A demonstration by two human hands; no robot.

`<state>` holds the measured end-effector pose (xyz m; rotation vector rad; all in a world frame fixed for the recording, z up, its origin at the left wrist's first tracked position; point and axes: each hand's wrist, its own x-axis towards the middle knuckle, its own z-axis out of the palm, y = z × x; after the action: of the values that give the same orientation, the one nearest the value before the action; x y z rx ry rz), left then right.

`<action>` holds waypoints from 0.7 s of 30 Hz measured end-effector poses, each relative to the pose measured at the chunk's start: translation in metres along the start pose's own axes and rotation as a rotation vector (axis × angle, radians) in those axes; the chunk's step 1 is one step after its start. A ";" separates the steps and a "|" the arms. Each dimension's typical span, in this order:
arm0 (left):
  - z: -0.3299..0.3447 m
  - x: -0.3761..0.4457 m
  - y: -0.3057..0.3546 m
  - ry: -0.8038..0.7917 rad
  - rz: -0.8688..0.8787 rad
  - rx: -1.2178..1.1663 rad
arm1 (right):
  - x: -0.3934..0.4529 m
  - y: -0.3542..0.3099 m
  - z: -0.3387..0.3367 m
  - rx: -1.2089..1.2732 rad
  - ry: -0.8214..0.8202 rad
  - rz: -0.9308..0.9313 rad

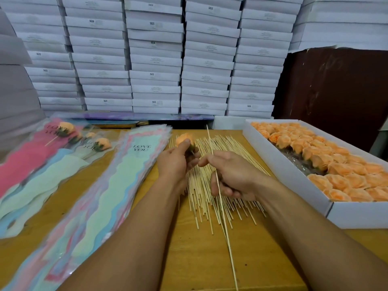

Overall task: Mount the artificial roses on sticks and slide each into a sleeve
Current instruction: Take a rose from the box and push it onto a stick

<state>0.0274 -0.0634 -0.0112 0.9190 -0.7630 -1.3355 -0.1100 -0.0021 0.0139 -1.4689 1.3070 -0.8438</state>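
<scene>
My left hand (177, 159) grips an orange artificial rose (183, 139) with a green base, held above a heap of thin wooden sticks (212, 181) on the wooden table. My right hand (230, 175) pinches a single long stick (222, 208) that runs from behind the rose down toward the table's near edge. The stick's far tip stands apart from the rose. A stack of pastel "LOVE YOU" sleeves (117, 177) lies left of the sticks. Farther left, finished sleeved roses (65, 128) lie on a pile.
A white box (294, 179) full of orange roses (336, 164) sits at the right on the table (258, 259). Stacks of white cartons (155, 59) form a wall behind. A dark brown board (336, 91) stands at back right.
</scene>
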 end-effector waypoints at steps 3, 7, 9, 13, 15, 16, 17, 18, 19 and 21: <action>0.000 -0.003 0.006 -0.081 -0.100 -0.163 | -0.002 -0.003 0.001 0.032 -0.015 -0.019; 0.001 -0.004 0.009 -0.110 -0.155 -0.283 | -0.005 -0.004 0.001 0.060 -0.078 -0.013; 0.001 -0.003 0.010 -0.119 -0.169 -0.315 | -0.007 -0.003 0.000 0.020 -0.083 -0.011; -0.001 -0.003 0.009 -0.141 -0.200 -0.335 | -0.008 -0.003 -0.001 -0.059 -0.050 -0.050; -0.001 -0.005 0.010 -0.167 -0.234 -0.375 | -0.008 -0.004 -0.002 -0.090 -0.066 -0.062; -0.001 -0.005 0.010 -0.180 -0.252 -0.396 | -0.008 -0.003 -0.001 -0.103 -0.076 -0.057; -0.001 -0.006 0.011 -0.187 -0.263 -0.410 | -0.008 -0.003 -0.001 -0.107 -0.084 -0.048; 0.000 -0.005 0.011 -0.189 -0.265 -0.417 | -0.007 -0.003 0.000 -0.103 -0.090 -0.041; 0.000 -0.005 0.011 -0.192 -0.263 -0.423 | -0.007 -0.002 0.001 -0.097 -0.095 -0.038; 0.001 -0.006 0.012 -0.207 -0.259 -0.433 | -0.007 -0.001 0.002 -0.092 -0.101 -0.039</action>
<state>0.0319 -0.0577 0.0002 0.5501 -0.4877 -1.7592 -0.1090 0.0046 0.0154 -1.5937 1.2593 -0.7327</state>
